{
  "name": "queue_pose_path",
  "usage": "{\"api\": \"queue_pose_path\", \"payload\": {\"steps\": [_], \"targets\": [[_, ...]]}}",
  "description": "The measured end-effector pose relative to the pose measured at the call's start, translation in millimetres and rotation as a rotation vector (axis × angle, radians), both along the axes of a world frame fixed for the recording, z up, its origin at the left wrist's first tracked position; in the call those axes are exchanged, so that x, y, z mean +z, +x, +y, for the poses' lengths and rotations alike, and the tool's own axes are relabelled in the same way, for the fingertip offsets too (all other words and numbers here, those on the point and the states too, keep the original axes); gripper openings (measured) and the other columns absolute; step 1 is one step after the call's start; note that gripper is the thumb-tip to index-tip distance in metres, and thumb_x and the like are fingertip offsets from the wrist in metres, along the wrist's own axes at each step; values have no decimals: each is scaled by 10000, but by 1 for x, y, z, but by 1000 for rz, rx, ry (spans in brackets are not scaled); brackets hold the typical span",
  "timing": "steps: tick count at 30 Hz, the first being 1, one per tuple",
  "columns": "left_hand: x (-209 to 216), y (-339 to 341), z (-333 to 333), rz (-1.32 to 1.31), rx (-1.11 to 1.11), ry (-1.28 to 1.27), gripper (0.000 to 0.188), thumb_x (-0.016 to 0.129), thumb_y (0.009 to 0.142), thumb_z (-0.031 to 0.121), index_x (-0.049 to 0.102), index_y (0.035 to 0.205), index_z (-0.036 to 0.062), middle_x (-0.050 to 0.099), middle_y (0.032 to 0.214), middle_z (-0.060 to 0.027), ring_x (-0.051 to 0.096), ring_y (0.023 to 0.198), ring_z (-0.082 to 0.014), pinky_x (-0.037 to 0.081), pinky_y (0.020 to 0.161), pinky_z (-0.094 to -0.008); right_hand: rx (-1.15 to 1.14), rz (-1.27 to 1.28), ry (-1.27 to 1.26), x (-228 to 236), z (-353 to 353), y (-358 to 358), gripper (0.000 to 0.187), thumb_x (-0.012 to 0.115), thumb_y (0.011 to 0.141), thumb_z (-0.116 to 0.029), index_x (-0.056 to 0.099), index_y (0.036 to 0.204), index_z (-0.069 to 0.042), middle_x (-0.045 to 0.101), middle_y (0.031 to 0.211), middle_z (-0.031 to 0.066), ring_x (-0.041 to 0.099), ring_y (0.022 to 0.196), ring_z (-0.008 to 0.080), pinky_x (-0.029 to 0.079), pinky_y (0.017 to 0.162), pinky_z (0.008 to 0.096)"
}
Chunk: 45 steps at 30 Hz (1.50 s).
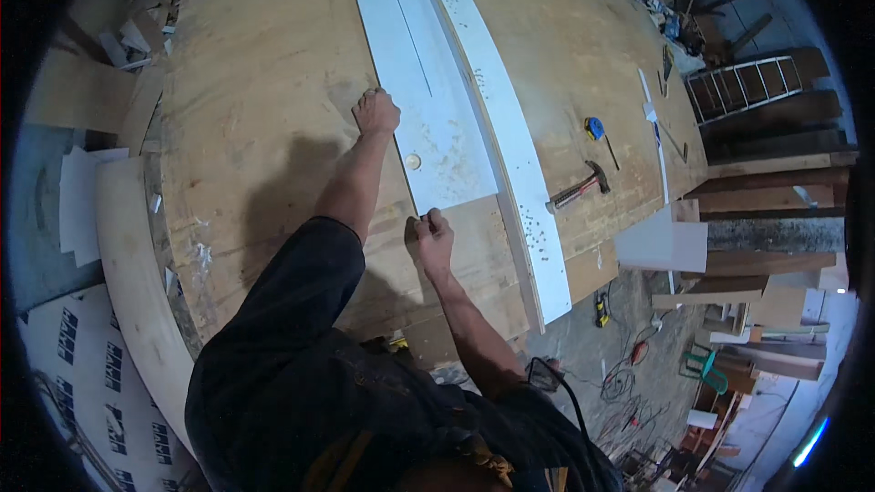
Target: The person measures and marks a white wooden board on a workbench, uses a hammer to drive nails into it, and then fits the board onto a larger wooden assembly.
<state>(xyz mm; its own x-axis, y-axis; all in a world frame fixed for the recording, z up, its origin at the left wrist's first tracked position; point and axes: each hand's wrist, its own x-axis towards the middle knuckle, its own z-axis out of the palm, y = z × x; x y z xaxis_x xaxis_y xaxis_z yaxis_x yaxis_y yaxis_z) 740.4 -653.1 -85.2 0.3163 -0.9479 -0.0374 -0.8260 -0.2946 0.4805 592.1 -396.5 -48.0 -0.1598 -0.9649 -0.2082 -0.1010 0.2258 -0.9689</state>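
A white panel lies flat on a big plywood bench, its length running away from the person. It is long and thin, with a dark groove or line down its length and a small round mark near its close end. It looks stiff across its width but likely to flex or whip along its length if lifted by one end. The smooth white face is probably slippery, and its corners and edges look easy to chip. Hands spread apart along the long edges, or one at the end and one at the side, would seem the safest hold.

The left hand rests against the panel's left edge, about halfway up. Its fingers are curled over onto the edge, pressing or gripping there; how tightly, I cannot tell. The right hand sits at the panel's near left corner, fingers bunched in a loose fist that touches the corner. Whether it pinches the edge or only pushes against it cannot be made out.

Just right of the panel runs a thin wood strip, and beside that lies a second white strip dotted with small specks, reaching past the bench's near edge. Further right on the bench lie a hammer and a small blue-and-yellow tool. Off the bench, timber offcuts are stacked at the right, and cables trail on the floor.
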Motion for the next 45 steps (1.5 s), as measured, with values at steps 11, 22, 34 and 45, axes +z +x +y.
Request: {"api": "queue_pose_path", "payload": {"steps": [11, 22, 34, 45], "targets": [[-5, 17, -42, 24, 7, -41, 295, 589, 876, 135, 642, 1140, 14, 648, 1162, -180, 599, 1147, -325, 441, 962, -489, -51, 5, 22, 1, -43, 26, 141, 573, 852, -44, 444, 801, -21, 469, 798, 39, 441, 796, 145, 407, 747, 309], [-11, 31, -73, 44, 17, -47, 283, 562, 910, 171, 651, 1127, 14, 647, 1167, -175, 595, 1140, -331, 432, 961, -472, -51, 191, -37, -30, -67, 31, 149, 567, 832, -29, 429, 779, -11, 454, 750, 77, 437, 765, 175, 406, 713, 326], [4, 31, -86, 55, -16, -26, 266, 562, 918, 165, 671, 1096, 0, 650, 1168, -187, 598, 1150, -330, 443, 976, -477, -111, 212, -81, -32, -81, 39, 152, 570, 822, -64, 439, 791, 6, 470, 761, 118, 455, 781, 204, 412, 734, 349], [-8, 48, -122, 39, -3, -58, 253, 581, 897, 168, 679, 1077, 20, 656, 1145, -180, 604, 1134, -340, 440, 971, -489, -118, 193, -125, -24, -114, 58, 142, 583, 830, -76, 475, 808, 14, 509, 775, 136, 502, 784, 221, 433, 732, 351]]}}
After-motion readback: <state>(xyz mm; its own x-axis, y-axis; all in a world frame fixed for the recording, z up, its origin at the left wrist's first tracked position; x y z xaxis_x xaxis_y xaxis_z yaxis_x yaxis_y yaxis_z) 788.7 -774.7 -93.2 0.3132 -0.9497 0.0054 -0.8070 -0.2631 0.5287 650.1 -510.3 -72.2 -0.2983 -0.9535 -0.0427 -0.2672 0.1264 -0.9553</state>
